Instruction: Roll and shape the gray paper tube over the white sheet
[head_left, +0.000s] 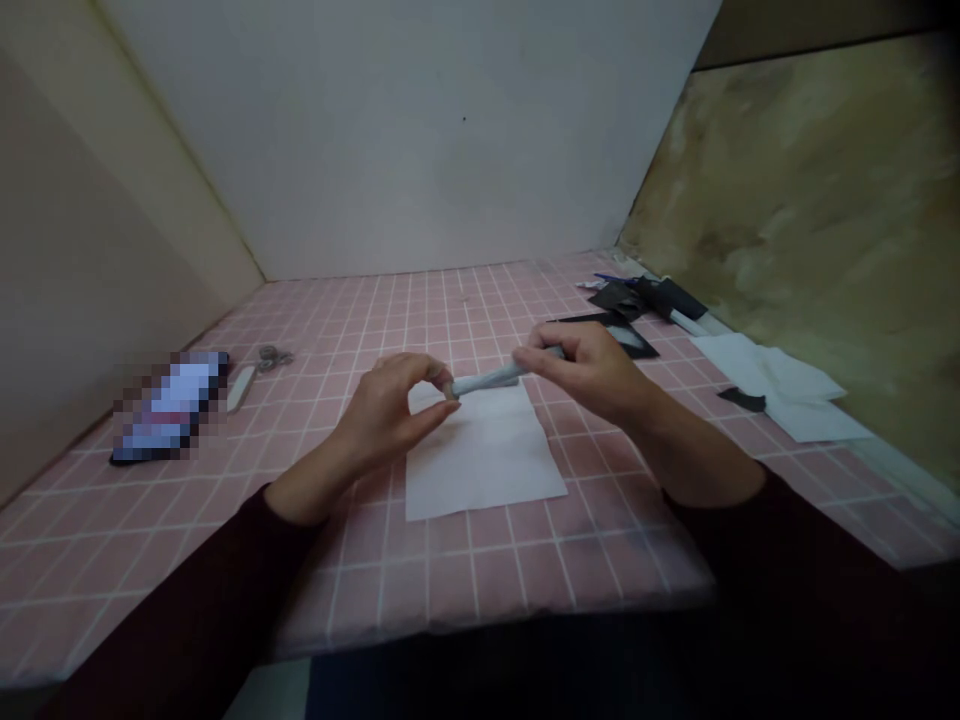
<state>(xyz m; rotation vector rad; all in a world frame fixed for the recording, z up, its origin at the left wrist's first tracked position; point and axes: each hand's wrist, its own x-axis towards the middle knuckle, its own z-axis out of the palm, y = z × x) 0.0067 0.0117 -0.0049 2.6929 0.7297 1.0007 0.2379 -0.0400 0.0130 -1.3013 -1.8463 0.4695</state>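
Observation:
A thin, pale grey-white tube that looks like rolled paper (487, 378) is held between my hands, slanting up to the right. My left hand (390, 410) pinches its left end between thumb and fingertips. Around the tube's right part, the fingers of my right hand (585, 365) are closed, and a bit of the end shows past them. Beneath lies a white sheet of paper (487, 460), flat on the pink checked tablecloth (360, 580). The sheet's far edge is partly hidden by the tube and my left hand.
On the left lie a blurred-out phone (171, 405), a pale flat strip (241, 388) and a small greyish tangled item (273, 357). Black pieces (667, 297), white papers (780, 385) and a black scrap (742, 399) lie on the right. Walls bound the table's back and sides.

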